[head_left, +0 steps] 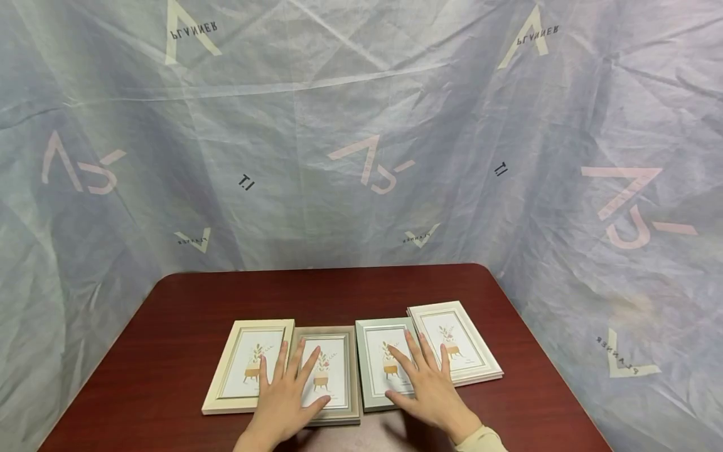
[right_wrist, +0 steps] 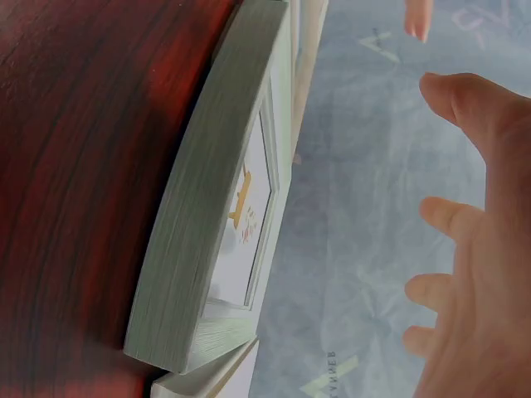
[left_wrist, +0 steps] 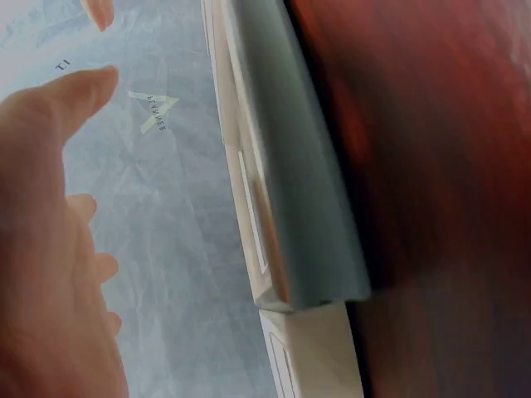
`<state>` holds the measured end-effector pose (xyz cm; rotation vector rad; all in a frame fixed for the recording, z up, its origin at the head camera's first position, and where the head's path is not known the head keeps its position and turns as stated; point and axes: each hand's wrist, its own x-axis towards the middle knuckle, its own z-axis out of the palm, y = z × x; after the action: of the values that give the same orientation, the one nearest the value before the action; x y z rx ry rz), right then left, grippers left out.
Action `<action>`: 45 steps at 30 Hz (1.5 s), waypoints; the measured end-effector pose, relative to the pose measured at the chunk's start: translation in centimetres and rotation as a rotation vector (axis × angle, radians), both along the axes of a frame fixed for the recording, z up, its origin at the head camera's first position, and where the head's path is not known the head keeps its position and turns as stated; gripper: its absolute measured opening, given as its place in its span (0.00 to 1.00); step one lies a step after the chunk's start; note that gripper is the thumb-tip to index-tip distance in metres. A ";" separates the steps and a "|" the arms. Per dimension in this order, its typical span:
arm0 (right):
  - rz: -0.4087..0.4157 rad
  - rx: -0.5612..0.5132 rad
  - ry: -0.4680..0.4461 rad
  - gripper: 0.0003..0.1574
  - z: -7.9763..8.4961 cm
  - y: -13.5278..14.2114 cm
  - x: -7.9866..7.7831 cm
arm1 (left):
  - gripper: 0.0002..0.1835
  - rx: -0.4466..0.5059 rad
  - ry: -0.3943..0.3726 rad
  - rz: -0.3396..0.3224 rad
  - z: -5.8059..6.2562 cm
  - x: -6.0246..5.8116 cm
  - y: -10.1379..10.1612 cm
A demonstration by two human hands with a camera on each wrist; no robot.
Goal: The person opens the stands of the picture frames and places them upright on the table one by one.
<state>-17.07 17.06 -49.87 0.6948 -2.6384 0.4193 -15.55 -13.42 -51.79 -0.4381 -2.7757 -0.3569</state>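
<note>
Four picture frames lie face up in a row, each showing a potted plant print. From left to right they are a cream frame, a taupe frame, a pale grey-green frame and a white frame turned at an angle. Above the cream and taupe frames my left hand hovers with fingers spread. My right hand is spread likewise over the grey-green and white frames. Both wrist views show a gap between the hand and the frames. Neither hand holds anything.
The frames lie on a dark red wooden table with rounded far corners. A grey printed cloth hangs behind the table and along both sides. A cream sleeve covers the right wrist.
</note>
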 end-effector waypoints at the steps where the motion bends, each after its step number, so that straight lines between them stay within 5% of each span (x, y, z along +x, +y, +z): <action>1: 0.007 0.002 0.013 0.47 0.0 0.0 -0.1 | 0.47 0.003 -0.003 -0.001 0.1 -0.1 -0.1; 30: 0.207 0.195 0.105 0.41 0.9 -3.1 -2.4 | 0.38 0.080 0.055 0.049 2.1 -3.9 -5.8; 45: 0.285 0.294 0.039 0.39 1.8 -5.5 -2.7 | 0.39 0.064 0.019 0.066 2.8 -6.0 -8.8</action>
<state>-19.75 11.58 -48.05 1.1661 -2.5964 0.0898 -21.59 -22.19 -48.98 -0.3323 -2.7440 -0.4227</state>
